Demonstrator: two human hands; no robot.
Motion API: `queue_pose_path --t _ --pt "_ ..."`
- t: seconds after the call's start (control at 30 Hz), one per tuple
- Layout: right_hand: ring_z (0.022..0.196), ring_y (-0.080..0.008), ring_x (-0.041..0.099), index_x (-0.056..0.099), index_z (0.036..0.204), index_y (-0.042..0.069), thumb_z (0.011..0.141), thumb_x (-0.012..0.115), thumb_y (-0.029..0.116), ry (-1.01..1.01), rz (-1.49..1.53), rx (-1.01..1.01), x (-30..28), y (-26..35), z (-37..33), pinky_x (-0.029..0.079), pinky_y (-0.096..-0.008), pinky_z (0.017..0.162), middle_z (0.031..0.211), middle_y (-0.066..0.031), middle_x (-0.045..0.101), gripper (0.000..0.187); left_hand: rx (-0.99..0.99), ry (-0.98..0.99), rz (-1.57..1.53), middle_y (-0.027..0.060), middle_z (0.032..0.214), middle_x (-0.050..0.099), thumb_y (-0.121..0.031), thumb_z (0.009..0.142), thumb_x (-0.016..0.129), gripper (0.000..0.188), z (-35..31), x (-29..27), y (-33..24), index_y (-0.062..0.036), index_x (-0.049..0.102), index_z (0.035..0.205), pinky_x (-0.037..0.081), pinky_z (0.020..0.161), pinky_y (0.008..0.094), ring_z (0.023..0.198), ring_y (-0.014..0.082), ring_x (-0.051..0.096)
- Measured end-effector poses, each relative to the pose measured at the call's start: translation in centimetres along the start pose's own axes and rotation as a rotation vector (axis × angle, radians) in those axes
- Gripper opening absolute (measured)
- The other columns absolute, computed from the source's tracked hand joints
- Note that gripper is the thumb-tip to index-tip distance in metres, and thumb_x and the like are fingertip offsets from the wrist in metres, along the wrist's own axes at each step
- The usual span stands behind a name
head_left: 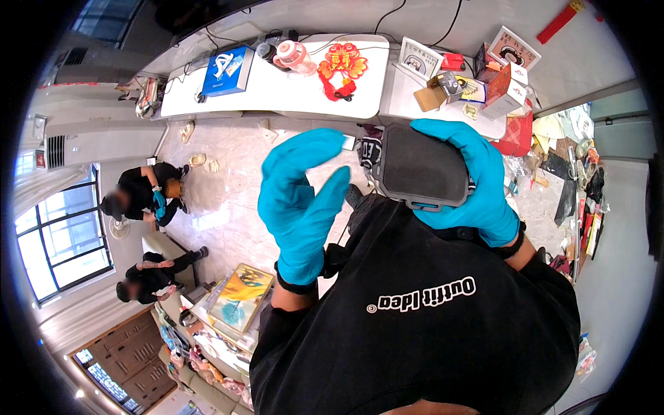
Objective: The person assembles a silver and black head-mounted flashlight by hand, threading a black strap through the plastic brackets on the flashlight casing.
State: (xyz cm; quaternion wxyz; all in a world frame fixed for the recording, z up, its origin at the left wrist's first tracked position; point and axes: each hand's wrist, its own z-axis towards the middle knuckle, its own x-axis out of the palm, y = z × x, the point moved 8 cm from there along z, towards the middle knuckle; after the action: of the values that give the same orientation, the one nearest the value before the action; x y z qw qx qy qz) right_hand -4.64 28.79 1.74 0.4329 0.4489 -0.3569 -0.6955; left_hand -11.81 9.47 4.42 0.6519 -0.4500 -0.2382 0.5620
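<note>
My right hand [481,187], in a teal glove, grips a flat black case [423,166] with rounded corners and a small loop on its near edge. The fingers reach round its right side, and the case is held up in front of my black shirt. To the left of it, my left hand [297,197], also gloved, is raised with thumb and fingers apart in a C shape, nothing between them. A small white rectangle [348,143] shows beside its fingertips; whether it touches them I cannot tell. Dark patterned fabric [370,151] shows at the case's left edge.
Ahead stands a white table [277,102] with a blue box [227,71], a pink bottle [294,57] and a red-gold ornament [344,62]. Cartons [503,90] crowd its right end. Two people sit at the left. Clutter lies along the right wall.
</note>
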Motion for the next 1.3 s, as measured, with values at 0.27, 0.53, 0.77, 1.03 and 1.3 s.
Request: queue_pose_path --t 0.27,0.53,0.77,1.03,1.3 --pt "0.103 -0.0249 0.062 0.054 0.123 0.011 0.057 0.083 0.033 0.042 0.076 0.031 0.3 -0.3 -0.1 0.049 -0.0354 0.089 0.115 -0.0103 0.061 0.076 -0.058 0.271 -0.043 0.0107 0.111 0.064 0.007 0.072 0.070 0.033 1.1 1.7 -0.2 -0.0026 0.067 0.103 0.046 0.090 0.0320 0.105 0.0210 0.059" --pt "0.102 -0.0260 0.063 0.055 0.122 0.011 0.056 0.083 0.033 0.069 0.109 0.054 0.2 -0.3 -0.2 0.049 -0.0367 0.090 0.115 -0.0108 0.061 0.075 -0.236 0.310 -0.218 0.0126 0.109 0.063 0.010 0.072 0.068 0.036 1.0 2.2 0.9 0.0012 0.063 0.107 0.050 0.088 0.0300 0.100 0.0195 0.062" --pt "0.102 -0.0257 0.062 0.055 0.121 0.010 0.055 0.083 0.032 0.109 0.147 0.029 0.2 -0.4 -0.3 0.049 -0.0375 0.091 0.115 -0.0108 0.061 0.075 -0.301 0.377 -0.323 0.0135 0.108 0.063 0.013 0.072 0.067 0.034 1.0 2.7 1.1 0.0021 0.063 0.104 0.054 0.083 0.0283 0.096 0.0193 0.064" --pt "0.101 -0.0243 0.063 0.057 0.118 0.008 0.054 0.080 0.028 0.116 0.179 0.020 0.2 -0.5 -0.2 0.048 -0.0362 0.090 0.113 -0.0106 0.062 0.072 -0.313 0.384 -0.350 0.0129 0.105 0.065 0.014 0.068 0.069 0.035 0.9 2.8 1.5 0.0021 0.063 0.100 0.055 0.077 0.0267 0.093 0.0176 0.064" --pt "0.097 -0.0252 0.064 0.057 0.119 0.010 0.055 0.082 0.031 0.137 0.143 -0.018 -0.1 0.3 0.0 0.049 -0.0365 0.087 0.110 -0.0100 0.063 0.071 -0.287 0.394 -0.401 0.0135 0.101 0.065 0.013 0.065 0.070 0.034 1.2 3.0 1.3 0.0031 0.064 0.096 0.054 0.078 0.0270 0.091 0.0196 0.064"
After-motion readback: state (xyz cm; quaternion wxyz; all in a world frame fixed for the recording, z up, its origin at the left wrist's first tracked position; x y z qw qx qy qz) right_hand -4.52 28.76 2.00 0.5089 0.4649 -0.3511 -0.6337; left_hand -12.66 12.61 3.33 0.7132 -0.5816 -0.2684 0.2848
